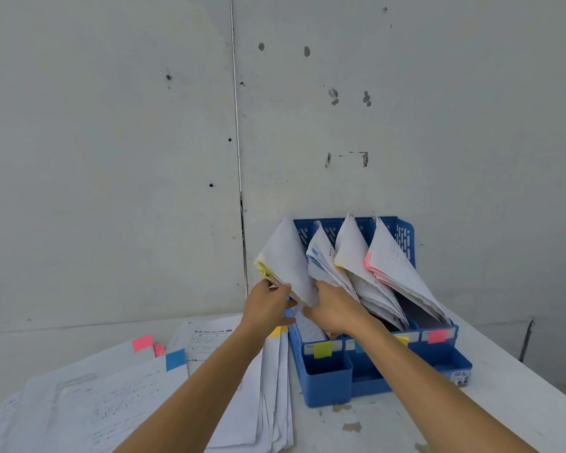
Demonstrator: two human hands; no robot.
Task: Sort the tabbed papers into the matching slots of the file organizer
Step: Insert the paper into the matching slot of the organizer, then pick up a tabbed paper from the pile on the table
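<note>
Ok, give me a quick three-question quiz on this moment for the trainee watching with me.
1. True or false: the left hand grips the yellow-tabbed stack at the organizer.
2. Which colour is the organizer's rightmost slot label? A yellow, B blue, C pink.
3. Fill in: seen from the camera, the loose papers lie to the organizer's ____.

Key: 1 true. 2 C, the pink label. 3 left.
</note>
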